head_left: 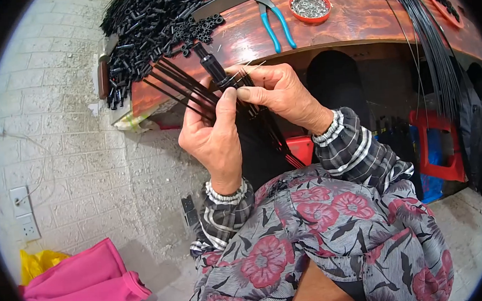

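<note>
In front of the table edge, both my hands work on what looks like an umbrella frame, with a black plastic tubular hub (211,66) and several thin black ribs (180,83) fanning out from it. My left hand (214,133) is closed round the ribs and the hub's lower end, thumb pressed against it. My right hand (287,97) pinches at the same end, its thumb close to the left thumb. A thin pale wire (255,67) sticks out by my right fingers. More ribs hang below toward my lap. The exact spot under my fingertips is hidden.
On the wooden table (350,28) lie a heap of black plastic parts (154,28), a flat metal blade (230,1), blue-handled pliers (268,23) and a red dish (328,14) of small metal pieces. Long black rods (429,42) hang over the right edge, near a red stool (440,164).
</note>
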`<state>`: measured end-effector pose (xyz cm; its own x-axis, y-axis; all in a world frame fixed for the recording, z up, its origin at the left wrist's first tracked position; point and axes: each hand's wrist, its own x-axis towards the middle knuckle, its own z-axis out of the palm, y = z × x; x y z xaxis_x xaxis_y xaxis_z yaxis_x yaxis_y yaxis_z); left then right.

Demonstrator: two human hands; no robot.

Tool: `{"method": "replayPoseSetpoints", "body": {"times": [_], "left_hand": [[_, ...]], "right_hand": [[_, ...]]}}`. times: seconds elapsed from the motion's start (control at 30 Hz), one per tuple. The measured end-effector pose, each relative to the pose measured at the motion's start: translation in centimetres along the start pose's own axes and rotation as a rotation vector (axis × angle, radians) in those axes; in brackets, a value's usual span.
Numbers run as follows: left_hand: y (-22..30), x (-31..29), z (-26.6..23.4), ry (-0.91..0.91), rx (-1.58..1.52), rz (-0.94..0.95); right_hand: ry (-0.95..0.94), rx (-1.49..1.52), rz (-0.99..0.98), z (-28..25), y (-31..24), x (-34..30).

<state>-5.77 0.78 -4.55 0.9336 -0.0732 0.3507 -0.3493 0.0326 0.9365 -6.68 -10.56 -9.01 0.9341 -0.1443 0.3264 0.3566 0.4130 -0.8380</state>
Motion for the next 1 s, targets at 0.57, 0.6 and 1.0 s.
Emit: {"method": "replayPoseSetpoints", "body": {"times": [0.57,0.6,1.0], "left_hand": [[-1.2,1.6,-0.1,-0.069,-0.349,-0.206],[-1.1,1.6,-0.1,-0.090,-0.387,-0.225],[-2.5,2.4,-0.4,-0.170,-0.526,-0.338]], "right_hand": [[0.159,-0.092,0.114,0.2,0.1,-0.5],[0.164,-0.087,0.115,0.1,0.0,-0.4],[0.112,-0.017,0.237,-0.8,-0.3,0.0]]}}
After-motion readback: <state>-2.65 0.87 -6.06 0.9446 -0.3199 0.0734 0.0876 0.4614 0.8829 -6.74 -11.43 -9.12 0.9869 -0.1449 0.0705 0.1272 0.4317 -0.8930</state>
